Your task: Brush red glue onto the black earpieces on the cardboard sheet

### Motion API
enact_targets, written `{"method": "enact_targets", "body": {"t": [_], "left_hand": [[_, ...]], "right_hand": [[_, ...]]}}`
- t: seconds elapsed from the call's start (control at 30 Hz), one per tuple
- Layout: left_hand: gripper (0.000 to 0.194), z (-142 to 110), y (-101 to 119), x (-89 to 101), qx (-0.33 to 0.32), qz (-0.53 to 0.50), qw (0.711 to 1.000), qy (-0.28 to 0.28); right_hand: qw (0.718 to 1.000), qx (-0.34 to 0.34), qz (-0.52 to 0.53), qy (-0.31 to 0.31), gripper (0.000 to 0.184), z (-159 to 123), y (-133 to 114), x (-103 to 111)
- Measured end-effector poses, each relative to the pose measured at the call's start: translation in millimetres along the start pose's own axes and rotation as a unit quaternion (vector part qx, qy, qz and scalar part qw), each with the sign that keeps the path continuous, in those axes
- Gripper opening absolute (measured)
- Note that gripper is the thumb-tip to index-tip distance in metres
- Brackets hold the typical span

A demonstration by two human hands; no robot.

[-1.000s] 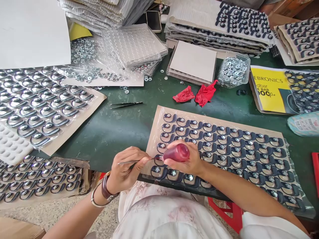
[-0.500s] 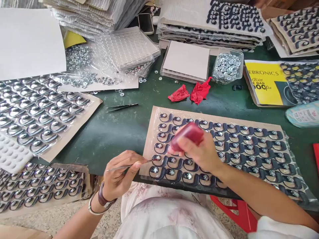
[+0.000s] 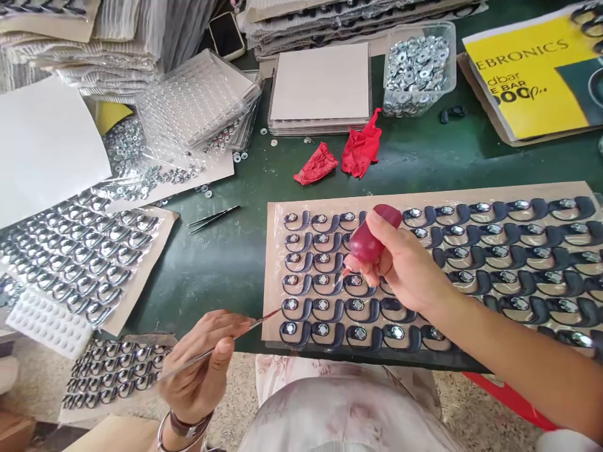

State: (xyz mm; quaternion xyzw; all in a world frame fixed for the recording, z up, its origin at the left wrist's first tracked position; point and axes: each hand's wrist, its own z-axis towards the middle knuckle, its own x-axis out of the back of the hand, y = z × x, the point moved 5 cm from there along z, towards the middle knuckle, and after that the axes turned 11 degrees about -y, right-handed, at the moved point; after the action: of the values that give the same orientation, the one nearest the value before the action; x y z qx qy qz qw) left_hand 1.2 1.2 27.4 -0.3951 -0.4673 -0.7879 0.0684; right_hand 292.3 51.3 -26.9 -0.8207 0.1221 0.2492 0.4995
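My left hand (image 3: 200,364) pinches a slender metal pick (image 3: 254,324) with a reddish tip, which lies over the left edge of a tan card (image 3: 274,251). Dark curved pieces (image 3: 321,306), each with a shiny stone-like round, are set on this card in rows under clear film. My right hand (image 3: 400,263) is wrapped round a dark red squeeze bottle (image 3: 375,233), tilted over the card with its narrow end low and to the left. Under that hand some of the pieces are hidden.
Open tweezers (image 3: 214,220) lie left of the card. Behind it are red scraps (image 3: 316,164), a clear tub (image 3: 419,69) of metal washers and a white-topped stack (image 3: 320,81). Another filled card (image 3: 141,251), loose washers and a white dotted pad (image 3: 49,323) are at left.
My left hand has drawn the pick back leftward, off the piece it was at. The red bottle is still in my right hand, now sharper. The camera view has shifted.
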Motion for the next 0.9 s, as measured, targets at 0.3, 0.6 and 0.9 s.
{"method": "enact_targets", "body": {"t": [0.3, 0.6, 0.9], "left_hand": [[0.017, -15, 34, -18.4, -0.091, 0.053, 0.993, -0.056], [0.015, -25, 40, -27.8, -0.136, 0.133, 0.980, -0.052], [0.015, -32, 41, -29.9, -0.141, 0.146, 0.978, -0.054]], "right_hand": [[0.984, 0.058, -0.141, -0.090, 0.029, -22, 31, -59], [0.923, 0.139, -0.346, -0.099, 0.027, -22, 59, -74], [0.891, 0.154, -0.409, -0.120, 0.028, -25, 64, -77]]}}
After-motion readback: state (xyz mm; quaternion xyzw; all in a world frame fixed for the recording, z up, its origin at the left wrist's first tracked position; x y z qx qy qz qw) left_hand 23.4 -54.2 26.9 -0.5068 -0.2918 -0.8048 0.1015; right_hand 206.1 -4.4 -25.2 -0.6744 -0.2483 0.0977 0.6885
